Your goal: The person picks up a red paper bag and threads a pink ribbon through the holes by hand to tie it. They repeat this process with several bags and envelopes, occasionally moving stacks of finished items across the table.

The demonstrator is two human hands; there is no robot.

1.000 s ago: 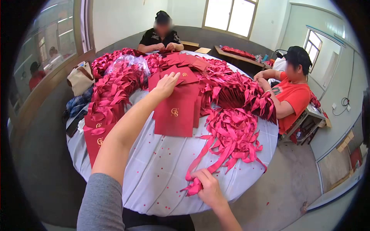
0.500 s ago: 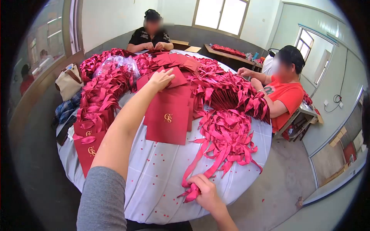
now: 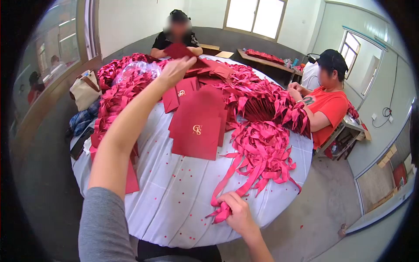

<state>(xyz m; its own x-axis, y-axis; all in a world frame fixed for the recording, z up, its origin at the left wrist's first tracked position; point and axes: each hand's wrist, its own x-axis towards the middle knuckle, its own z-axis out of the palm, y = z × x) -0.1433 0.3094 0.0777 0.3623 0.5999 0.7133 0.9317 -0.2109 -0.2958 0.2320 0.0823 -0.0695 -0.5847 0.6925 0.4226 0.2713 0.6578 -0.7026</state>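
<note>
My left hand (image 3: 176, 70) reaches across the table, closed on a dark red paper bag (image 3: 178, 50) that is tilted up off the pile and blurred by motion. Below it lies a stack of flat red paper bags (image 3: 196, 142), the top one with gold lettering. Near the table's front edge my right hand (image 3: 238, 214) grips a pink ribbon (image 3: 221, 214), its ends bunched at the fingers. Lengths of that ribbon run up to a loose heap of pink ribbons (image 3: 262, 150) at the right.
Bags with ribbon handles (image 3: 124, 102) line the left side; more (image 3: 266, 105) stand at the right. A clear plastic bag (image 3: 135, 72) lies among them. One person (image 3: 329, 105) works at the right, another (image 3: 159, 41) across the table. A cream handbag (image 3: 85, 91) sits at left.
My left hand has lifted a red bag up from the pile, away from me. My right hand keeps its grip on the ribbon. The view has shifted slightly.
</note>
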